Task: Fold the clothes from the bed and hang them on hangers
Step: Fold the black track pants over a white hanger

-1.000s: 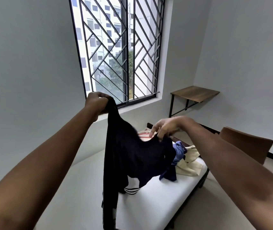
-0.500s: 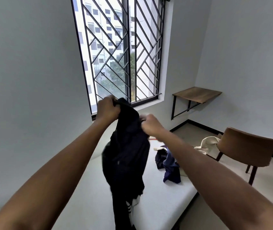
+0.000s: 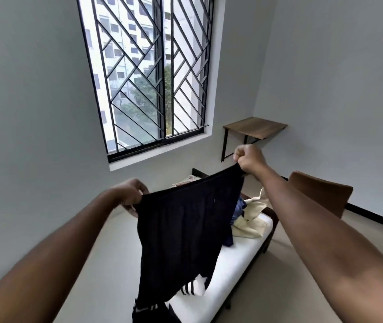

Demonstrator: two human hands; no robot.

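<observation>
A dark navy garment [image 3: 183, 234] with white stripes near its lower end hangs spread out in the air above the bed [image 3: 220, 283]. My left hand [image 3: 131, 194] grips one top corner of it. Higher and to the right, my right hand [image 3: 249, 159] grips the other top corner in a fist. The cloth is stretched taut between both hands and hides part of the bed. Behind it on the white mattress lie a blue garment [image 3: 239, 207] and a cream garment [image 3: 253, 217].
A brown chair [image 3: 320, 192] stands right of the bed. A small wooden wall table [image 3: 255, 127] sits in the far corner. A barred window [image 3: 148, 73] fills the wall ahead. Something striped [image 3: 185, 180] lies at the bed's far end. Floor runs along the right.
My hands were close together on the bunched garment. They have pulled apart, the right hand going up and right, the left down, and the garment is now spread wide.
</observation>
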